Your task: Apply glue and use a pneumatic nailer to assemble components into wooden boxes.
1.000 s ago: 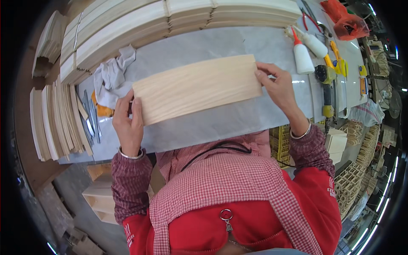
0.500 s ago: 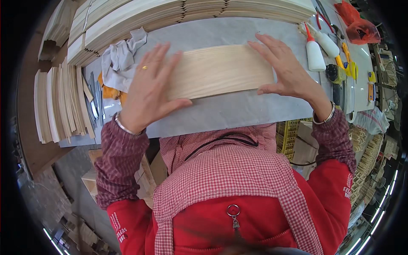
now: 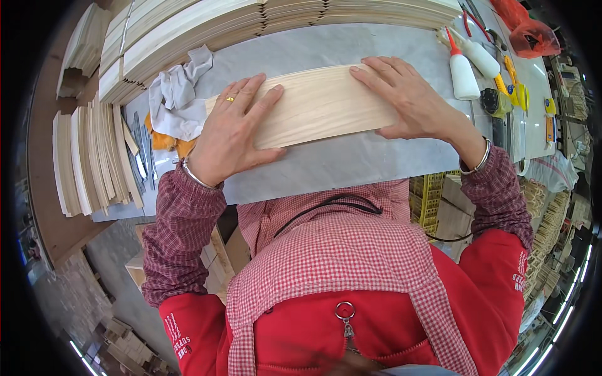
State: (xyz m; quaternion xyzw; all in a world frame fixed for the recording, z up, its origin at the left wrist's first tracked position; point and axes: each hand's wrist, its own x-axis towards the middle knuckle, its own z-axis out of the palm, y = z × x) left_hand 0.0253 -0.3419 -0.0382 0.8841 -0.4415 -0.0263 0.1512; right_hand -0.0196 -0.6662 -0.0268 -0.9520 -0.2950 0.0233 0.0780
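A pale, thin wooden board (image 3: 320, 100) lies crosswise on the grey tabletop in front of me. My left hand (image 3: 235, 128) spans its left part, thumb along the near edge and fingers over the top toward the far edge. A bit of the board's left end shows beyond that hand. Across the right end, my right hand (image 3: 404, 100) grips in the same way, fingers at the far edge and thumb at the near one. Whether more than one board lies there I cannot tell.
Long stacks of wooden boards (image 3: 207, 37) line the table's far side. Upright wood strips (image 3: 94, 156) stand at left, beside a white cloth (image 3: 179, 94). At right lie a red-tipped glue bottle (image 3: 463, 75), a second white bottle (image 3: 481, 61), yellow scissors (image 3: 518, 95) and red-handled pliers (image 3: 476, 25).
Both hands have settled closer onto the board. The right fingers moved left and slightly down; the left hand shifted right. More of the board now shows beyond the left hand.
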